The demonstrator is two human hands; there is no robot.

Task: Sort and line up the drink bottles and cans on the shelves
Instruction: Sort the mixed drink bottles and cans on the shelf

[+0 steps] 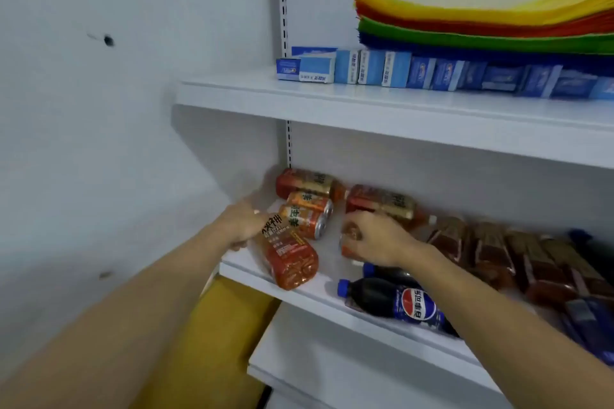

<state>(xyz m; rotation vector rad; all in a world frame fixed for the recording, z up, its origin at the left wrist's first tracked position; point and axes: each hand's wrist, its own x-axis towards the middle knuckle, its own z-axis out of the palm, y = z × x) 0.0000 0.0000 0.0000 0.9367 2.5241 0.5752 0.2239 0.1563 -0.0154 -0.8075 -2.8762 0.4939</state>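
**Bottles and cans lying loose on the middle shelf**

Bottles and cans lie on their sides on the white middle shelf (332,295), in the lower centre of the frame. The left hand (241,226) holds the top end of an orange tea bottle (287,257), fingers curled round it; the bottle's base points toward the shelf's front edge. Just behind it lie two orange cans (307,214), side by side and touching. The right hand (375,237) has its fingers bent over a small orange drink (350,236), mostly hidden; whether it is a can or a bottle cannot be told. Two more tea bottles (382,202) lie along the back wall. At lower right two cola bottles (398,304) lie near the front edge, with blurred brown bottles (491,252) beyond. The upper shelf carries blue boxes (382,70) and a stack of coloured sheets (481,30).
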